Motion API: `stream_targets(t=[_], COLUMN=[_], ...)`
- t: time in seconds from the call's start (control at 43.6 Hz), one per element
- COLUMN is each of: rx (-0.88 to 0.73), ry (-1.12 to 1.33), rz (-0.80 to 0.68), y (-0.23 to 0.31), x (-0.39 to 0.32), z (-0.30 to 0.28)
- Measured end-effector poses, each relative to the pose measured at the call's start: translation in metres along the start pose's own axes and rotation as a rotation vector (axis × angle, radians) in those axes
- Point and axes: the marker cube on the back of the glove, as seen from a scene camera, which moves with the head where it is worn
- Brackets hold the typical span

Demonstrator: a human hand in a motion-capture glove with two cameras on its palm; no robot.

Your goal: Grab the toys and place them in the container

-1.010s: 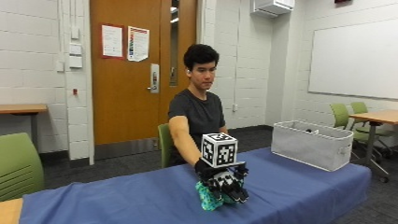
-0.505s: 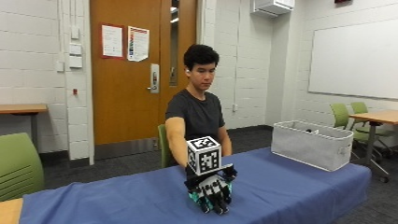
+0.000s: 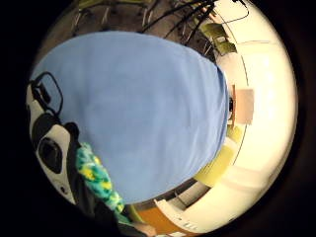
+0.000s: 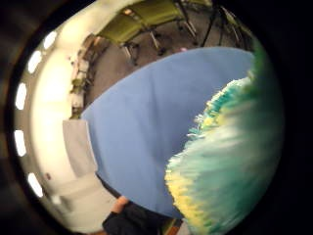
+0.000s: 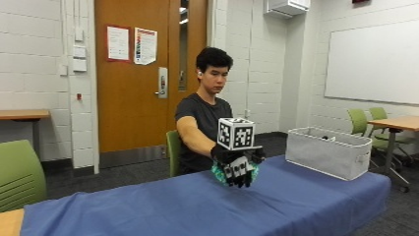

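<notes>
1 toy [image 5: 217, 172], 1 container [image 5: 327, 156], 1 table [image 5: 196, 209]

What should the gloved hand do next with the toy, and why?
Probably carry it sideways toward the grey container. The gloved right hand already grips the green and yellow plush toy and holds it above the blue table cover, while the container stands apart at the table's far end, so the toy is not yet over it.

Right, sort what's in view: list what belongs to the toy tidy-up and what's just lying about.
Part of the job:
- green and yellow plush toy, held above the table
- gloved right hand, its grip round the toy
- grey container at the table's end

Just there:
- blue tablecloth
- green chairs
- whiteboard
</notes>
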Motion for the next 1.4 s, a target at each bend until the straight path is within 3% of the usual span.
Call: stream_targets(t=[0.436,0.711,0.803,0.895,1.124,1.239,1.4], rx=[0.203,0.307,0.310,0.341,0.346,0.312,0.251], ry=[0.029,-0.035,-0.094,-0.021,0.009,-0.076,-0.138], rz=[-0.264,-0.458,-0.608,-0.579,-0.687,-0.872,-0.938], y=[0.018,0.065,0.087,0.092,0.136,0.129,0.127], x=[-0.173,-0.315,-0.362,-0.401,-0.527,-0.531,-0.550], z=[-0.184,-0.255,-0.267,-0.270,-0.262,-0.252,-0.231])
